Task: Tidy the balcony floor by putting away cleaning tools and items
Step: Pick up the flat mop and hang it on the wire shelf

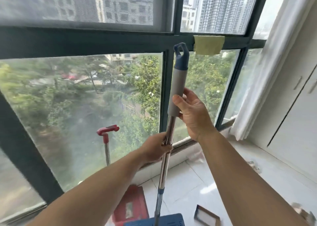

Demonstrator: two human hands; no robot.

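While the left hand (158, 146) is gripping the steel shaft of the upright mop (169, 134) over the blue bucket (154, 221) and the right hand (192, 112) is only loosely cupping its grey grip, the top risks swinging into the window (82, 109) beyond.

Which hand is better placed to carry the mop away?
Left hand: it grips the steel mop pole mid-shaft. Right hand only cradles the grey handle sleeve, fingers loose.
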